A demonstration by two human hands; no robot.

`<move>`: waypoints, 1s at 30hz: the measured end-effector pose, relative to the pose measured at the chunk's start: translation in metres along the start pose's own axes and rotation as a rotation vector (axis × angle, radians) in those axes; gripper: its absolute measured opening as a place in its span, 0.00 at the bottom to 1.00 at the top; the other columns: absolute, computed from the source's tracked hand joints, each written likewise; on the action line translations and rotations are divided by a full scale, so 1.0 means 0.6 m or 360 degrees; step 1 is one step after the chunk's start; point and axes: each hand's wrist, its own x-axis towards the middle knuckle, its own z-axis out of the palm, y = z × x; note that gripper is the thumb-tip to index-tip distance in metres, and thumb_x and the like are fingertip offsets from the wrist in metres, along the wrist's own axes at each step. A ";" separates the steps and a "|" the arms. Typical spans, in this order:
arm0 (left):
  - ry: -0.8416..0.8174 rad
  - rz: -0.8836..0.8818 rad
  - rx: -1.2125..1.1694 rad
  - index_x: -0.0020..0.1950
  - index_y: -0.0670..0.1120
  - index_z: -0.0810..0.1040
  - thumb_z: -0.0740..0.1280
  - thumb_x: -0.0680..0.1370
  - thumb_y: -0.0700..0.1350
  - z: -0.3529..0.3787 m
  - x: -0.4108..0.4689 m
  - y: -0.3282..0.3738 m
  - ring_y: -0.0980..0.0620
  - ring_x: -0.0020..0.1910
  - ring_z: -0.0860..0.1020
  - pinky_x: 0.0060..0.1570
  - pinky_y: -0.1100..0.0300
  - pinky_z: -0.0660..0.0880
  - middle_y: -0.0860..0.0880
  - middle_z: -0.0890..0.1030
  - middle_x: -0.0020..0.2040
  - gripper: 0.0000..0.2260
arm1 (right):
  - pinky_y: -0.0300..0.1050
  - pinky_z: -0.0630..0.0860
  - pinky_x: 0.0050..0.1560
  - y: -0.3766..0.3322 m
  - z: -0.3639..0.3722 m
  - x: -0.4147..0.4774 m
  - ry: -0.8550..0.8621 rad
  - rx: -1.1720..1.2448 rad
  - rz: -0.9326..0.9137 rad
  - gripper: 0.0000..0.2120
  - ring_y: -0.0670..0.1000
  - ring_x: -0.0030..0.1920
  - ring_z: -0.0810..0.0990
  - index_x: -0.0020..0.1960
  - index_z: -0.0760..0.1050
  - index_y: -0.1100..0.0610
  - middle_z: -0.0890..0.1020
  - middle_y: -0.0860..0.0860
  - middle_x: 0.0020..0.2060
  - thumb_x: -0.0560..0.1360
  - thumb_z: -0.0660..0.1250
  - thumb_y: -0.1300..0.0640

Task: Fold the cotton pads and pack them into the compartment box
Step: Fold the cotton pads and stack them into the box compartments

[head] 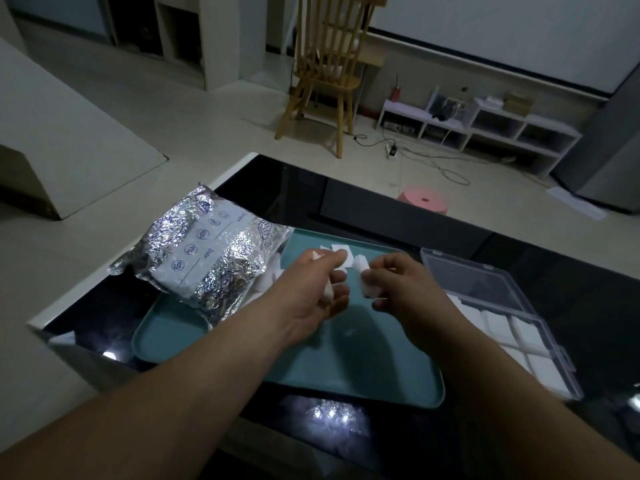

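Observation:
Both hands hover over a teal tray (242, 362) on the dark glass table. My left hand (313, 289) pinches a white cotton pad (341, 259) at its fingertips, with more white pad showing under the palm. My right hand (398, 285) grips a folded white cotton pad (365, 284) between thumb and fingers, a few centimetres from the left hand. Several loose pads (329, 247) lie at the tray's far edge. The clear compartment box (540, 344) stands open to the right of the tray, with white pads in its near compartments.
A crumpled silver foil bag (204, 254) lies on the tray's left corner. The table's left edge (104, 271) is close to the bag. A pink stool (424, 200), a wooden chair (325, 71) and a low white shelf stand on the floor beyond.

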 end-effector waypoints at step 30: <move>-0.0628 -0.0297 -0.0026 0.69 0.49 0.80 0.58 0.84 0.62 0.029 -0.040 -0.036 0.52 0.40 0.79 0.39 0.58 0.81 0.43 0.80 0.53 0.23 | 0.34 0.78 0.52 0.006 -0.054 -0.090 -0.0377 -0.0613 -0.0707 0.17 0.41 0.53 0.82 0.50 0.73 0.55 0.81 0.43 0.55 0.72 0.80 0.55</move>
